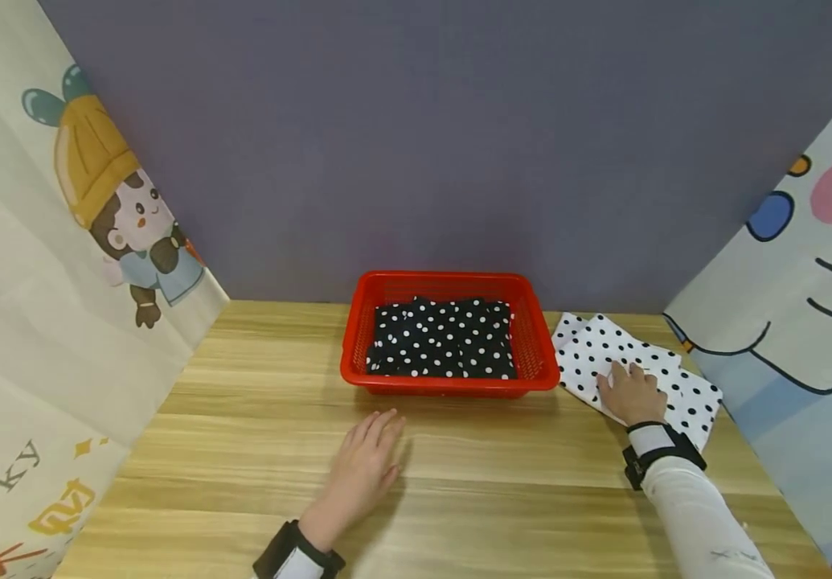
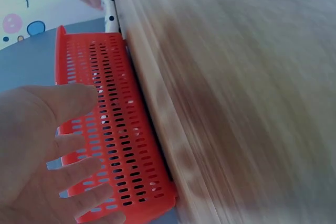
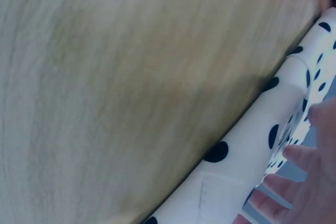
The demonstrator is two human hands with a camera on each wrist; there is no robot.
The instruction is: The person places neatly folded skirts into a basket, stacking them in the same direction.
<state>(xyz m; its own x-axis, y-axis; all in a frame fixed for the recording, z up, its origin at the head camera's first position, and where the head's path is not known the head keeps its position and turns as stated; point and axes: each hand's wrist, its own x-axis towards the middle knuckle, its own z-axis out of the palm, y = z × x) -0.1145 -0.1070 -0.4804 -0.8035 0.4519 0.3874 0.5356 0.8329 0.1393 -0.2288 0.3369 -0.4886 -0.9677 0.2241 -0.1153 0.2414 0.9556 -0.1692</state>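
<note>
A red plastic basket [image 1: 531,354] [image 2: 113,129] stands at the back middle of the wooden table [image 1: 242,418] and holds a folded black cloth with white dots [image 1: 444,339]. Right of it lies a folded white cloth with black dots [image 1: 690,394] [image 3: 252,156]. My right hand [image 1: 631,392] [image 3: 310,182] rests on the near edge of that white cloth, fingers spread and fairly straight. My left hand [image 1: 365,466] [image 2: 37,150] lies flat on the bare table in front of the basket, fingers straight, holding nothing.
A grey wall stands behind the table. Cartoon-printed sheets hang on the left [image 1: 61,281] and right [image 1: 806,281] sides. The basket's perforated wall fills much of the left wrist view.
</note>
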